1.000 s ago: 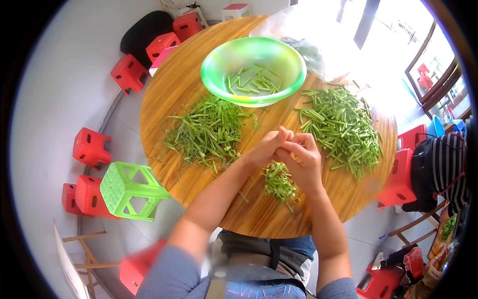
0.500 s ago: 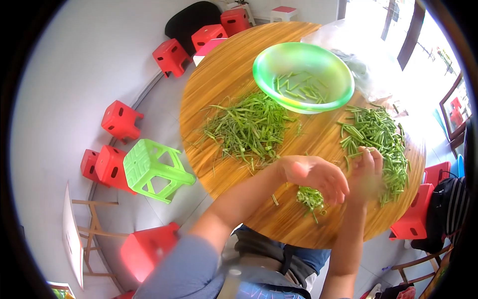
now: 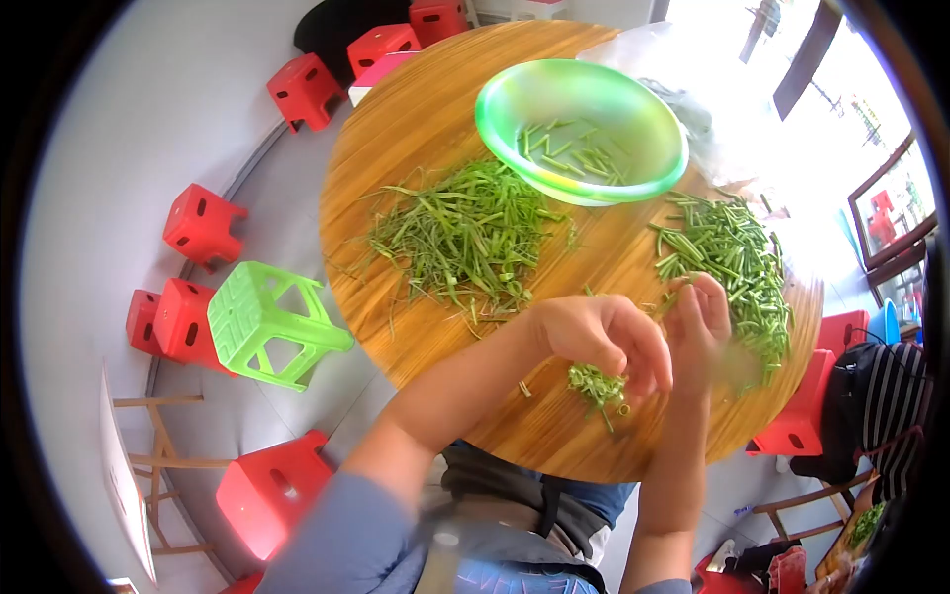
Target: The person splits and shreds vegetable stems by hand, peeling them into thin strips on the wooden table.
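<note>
My left hand point(image 3: 606, 337) is over the near part of the round table, fingers loosely curved and thumb apart, with nothing visible in it. Just to its right, my right hand point(image 3: 699, 322) is raised with its fingertips pinched on a green stem, mostly hidden by the fingers. Below my left hand lies a small heap of pale green trimmings point(image 3: 594, 384). Cut green stems point(image 3: 737, 259) are piled beside and beyond my right hand. Farther left spreads a larger heap of leafy green stalks point(image 3: 465, 238).
A green-and-white basin point(image 3: 500, 134) with some cut stems stands at the back of the wooden table point(image 3: 396, 148). Behind it is a clear plastic bag point(image 3: 693, 109). A green stool point(image 3: 262, 317) and several red stools point(image 3: 203, 226) stand on the floor at left.
The view has shifted, so the table sits a little farther left and higher. My left hand's fingers have curled downward more. My right hand stays close beside it, still pinched.
</note>
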A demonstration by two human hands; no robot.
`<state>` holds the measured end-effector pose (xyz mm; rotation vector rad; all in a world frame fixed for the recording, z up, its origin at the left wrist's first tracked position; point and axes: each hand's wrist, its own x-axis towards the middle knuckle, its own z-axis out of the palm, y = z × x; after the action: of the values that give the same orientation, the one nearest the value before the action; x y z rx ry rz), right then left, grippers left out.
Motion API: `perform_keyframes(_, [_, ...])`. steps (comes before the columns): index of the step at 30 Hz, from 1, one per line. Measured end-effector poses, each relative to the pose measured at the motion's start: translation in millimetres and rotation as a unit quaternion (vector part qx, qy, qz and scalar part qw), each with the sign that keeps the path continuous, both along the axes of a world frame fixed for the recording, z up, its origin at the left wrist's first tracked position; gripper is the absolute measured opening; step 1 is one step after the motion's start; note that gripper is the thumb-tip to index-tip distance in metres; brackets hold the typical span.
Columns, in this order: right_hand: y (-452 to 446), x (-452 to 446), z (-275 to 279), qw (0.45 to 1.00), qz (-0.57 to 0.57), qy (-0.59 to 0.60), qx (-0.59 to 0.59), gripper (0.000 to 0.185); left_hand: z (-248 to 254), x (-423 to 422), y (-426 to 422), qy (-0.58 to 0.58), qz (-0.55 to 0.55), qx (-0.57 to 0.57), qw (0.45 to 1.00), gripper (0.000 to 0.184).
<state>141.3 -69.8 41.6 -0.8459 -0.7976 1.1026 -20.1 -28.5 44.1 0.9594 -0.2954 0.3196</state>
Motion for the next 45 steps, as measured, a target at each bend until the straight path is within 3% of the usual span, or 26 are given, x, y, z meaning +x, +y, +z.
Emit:
perform_keyframes(2, [1.4, 0.4, -1.5, 1.0, 0.013, -0.004, 0.007, 0.019, 1.3, -1.3, 4.0, -0.022, 0.069, -0.038, 0.997, 0.034])
perform_keyframes(5, [3.0, 1.7, -2.2, 0.999, 0.041, -0.005, 0.001, 0.021, -8.2, 3.9, 13.6, -0.05, 0.233, -0.122, 0.964, 0.022])
perform_keyframes(8, [3.0, -1.2, -1.0, 0.998, 0.054, -0.011, -0.019, 0.02, -5.4, 7.2, 16.3, 0.051, 0.43, -0.046, 0.9, 0.017])
perform_keyframes(11, [2.5, -2.4, -1.5, 0.996, 0.083, -0.022, -0.018, 0.017, -5.8, 12.5, 13.3, 0.085, 0.471, -0.029, 0.878, 0.022])
perform_keyframes(23, [3.4, -1.5, -0.5, 0.992, 0.109, -0.044, -0.043, 0.015, -8.9, 19.9, 8.6, 0.149, 0.52, 0.033, 0.84, 0.019])
perform_keyframes(31, [11.3, 14.3, -4.6, 0.98, 0.055, 0.173, -0.081, 0.022, -8.6, 19.0, 8.3, 0.173, 0.457, 0.006, 0.872, 0.014])
perform_keyframes(36, [16.5, 32.1, -3.0, 0.966, -0.087, 0.241, -0.026, 0.01, -12.1, 5.8, 18.8, 0.142, 0.413, -0.097, 0.894, 0.013])
perform_keyframes(40, [19.8, 30.6, -9.9, 0.974, -0.122, 0.189, -0.009, 0.007, -11.6, 8.2, 17.2, 0.308, 0.499, 0.155, 0.795, 0.019])
perform_keyframes(43, [19.2, 27.5, -14.2, 0.984, -0.09, 0.156, 0.008, 0.005, -9.2, 12.1, 13.2, 0.432, 0.473, 0.256, 0.724, 0.022])
perform_keyframes(45, [17.2, 24.8, -12.9, 0.991, -0.094, 0.097, 0.016, 0.003, -17.3, 17.1, 13.7, 0.388, 0.504, 0.308, 0.708, 0.022])
